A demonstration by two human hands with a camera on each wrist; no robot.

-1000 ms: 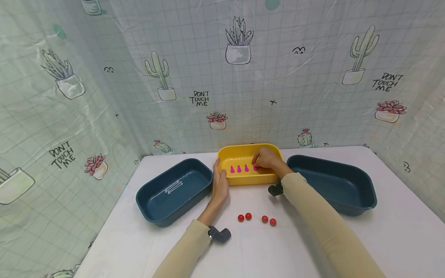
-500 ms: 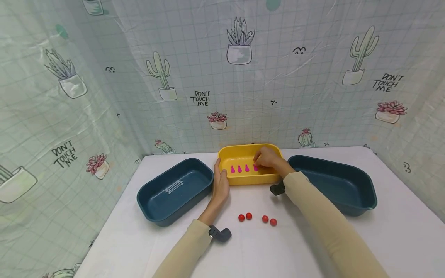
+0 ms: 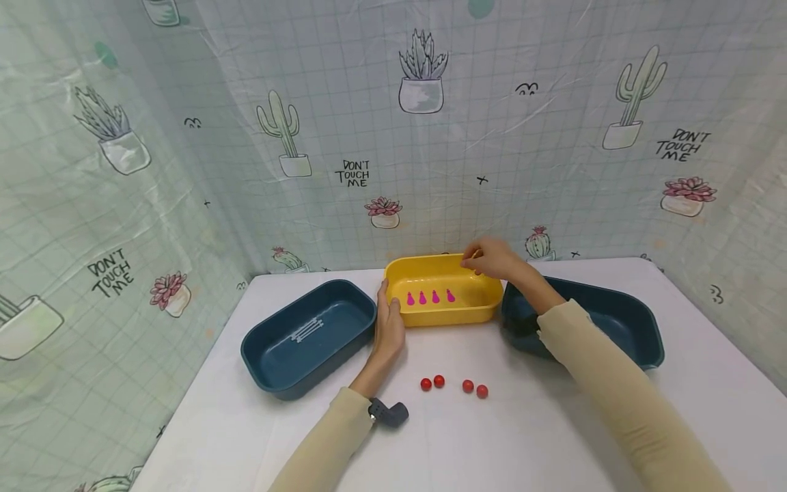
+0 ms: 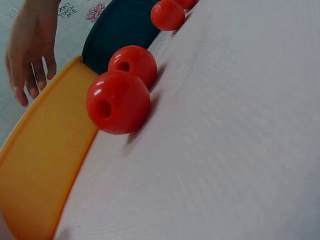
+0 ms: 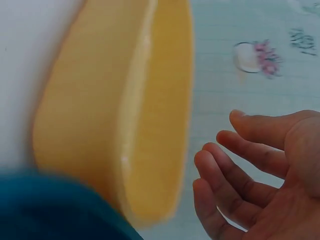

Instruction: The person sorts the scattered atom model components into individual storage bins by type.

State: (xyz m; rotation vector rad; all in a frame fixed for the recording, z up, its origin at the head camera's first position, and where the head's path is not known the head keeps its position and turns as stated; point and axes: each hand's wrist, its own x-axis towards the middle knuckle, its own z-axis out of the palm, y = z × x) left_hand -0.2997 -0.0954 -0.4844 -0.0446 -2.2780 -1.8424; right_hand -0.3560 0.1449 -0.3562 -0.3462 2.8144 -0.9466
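Note:
In the head view, the left hand (image 3: 389, 329) rests at the left end of a yellow tray (image 3: 449, 316), its fingers straight along the outer wall and thumb by the front rim. Above the tray's right back part, the right hand (image 3: 494, 260) hovers; in the right wrist view its fingers (image 5: 220, 195) are loosely bent and hold nothing. Several small pink pear-shaped pieces (image 3: 435, 297) lie in a row inside the tray. Several red beads (image 3: 468, 386) sit on the white table before it; holes show in two beads (image 4: 118, 102) in the left wrist view.
A dark blue bin (image 3: 264, 372) stands at the left with several thin white sticks (image 3: 307, 330) in it. Another dark blue bin (image 3: 639, 328) is at the right, partly behind the right arm. A patterned curtain (image 3: 344, 123) rises behind the table (image 3: 449, 444).
The right hand has let go of the rightmost pink piece and moved up and to the right. That piece lies in the row, slightly tilted. The left hand has stayed put.

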